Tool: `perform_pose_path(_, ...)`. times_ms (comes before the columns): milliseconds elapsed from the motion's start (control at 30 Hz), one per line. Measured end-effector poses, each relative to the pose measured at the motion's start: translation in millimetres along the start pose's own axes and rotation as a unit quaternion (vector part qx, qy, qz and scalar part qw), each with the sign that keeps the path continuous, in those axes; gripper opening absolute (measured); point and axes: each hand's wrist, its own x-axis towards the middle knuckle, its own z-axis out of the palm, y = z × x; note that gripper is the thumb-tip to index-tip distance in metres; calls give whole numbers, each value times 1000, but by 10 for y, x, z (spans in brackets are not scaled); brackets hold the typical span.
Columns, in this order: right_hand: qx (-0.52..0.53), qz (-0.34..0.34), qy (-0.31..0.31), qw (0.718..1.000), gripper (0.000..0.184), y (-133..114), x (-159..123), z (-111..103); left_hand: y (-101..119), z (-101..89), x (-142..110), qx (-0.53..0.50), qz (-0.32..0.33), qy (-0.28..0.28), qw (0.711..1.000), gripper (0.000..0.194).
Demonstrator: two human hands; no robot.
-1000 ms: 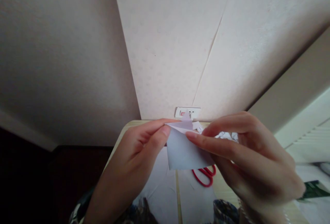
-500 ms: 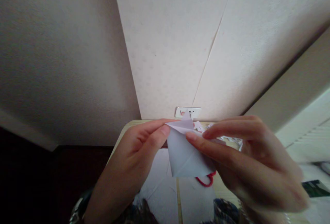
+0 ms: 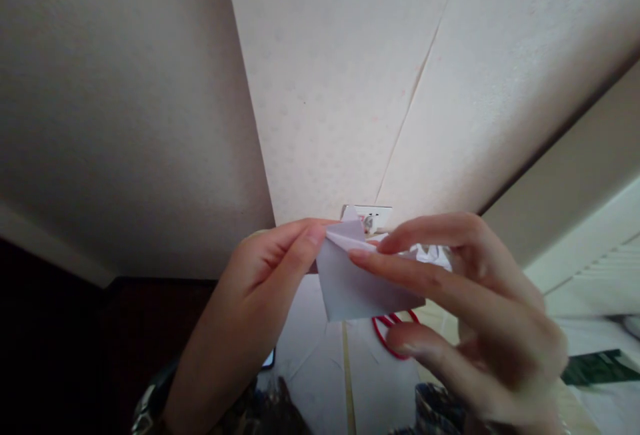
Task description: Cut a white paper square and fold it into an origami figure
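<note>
A folded sheet of white paper [image 3: 360, 291] hangs in the air at chest height, with a narrow flap along its upper edge and a pointed tip standing up. My left hand [image 3: 265, 281] pinches its upper left corner between thumb and fingers. On the flap's fold lie two fingers of my right hand [image 3: 475, 301], one in front of the edge and one at its top. The right thumb is spread away below, off the paper, and that hand is slightly blurred. Some of the right fingers are hidden.
White sheets [image 3: 305, 355] lie on the pale wooden table beneath my hands. Red loops [image 3: 384, 338] of something partly hidden rest there. Crumpled white paper scraps [image 3: 434, 255] are behind my right hand. A wall socket [image 3: 383, 211] is at the back, and a dark device corner [image 3: 269, 359] shows near my left wrist.
My right thumb has come out from behind the paper and spread away. The paper has risen slightly and tilted, uncovering more of the red loops. My left hand keeps its pinch.
</note>
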Motion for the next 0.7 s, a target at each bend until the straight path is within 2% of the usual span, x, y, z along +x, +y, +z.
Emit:
perform_pose_path(67,39,38,11,998,32,-18,6,-22,16,12,-3,35,16,12,999,25)
perform_pose_path(200,91,131,45,986,20,-63,43,-17,39,78,-24,90,26,53,994,25)
perform_pose_path(300,116,186,45,975,17,-65,74,6,37,99,-23,119,31,34,992,26)
perform_pose_path(500,176,250,27,952,8,-5,86,17,33,101,-7,139,10,25,990,27)
perform_pose_path(700,210,309,-1,927,11,34,98,-7,44,115,-38,131,-4,40,991,27)
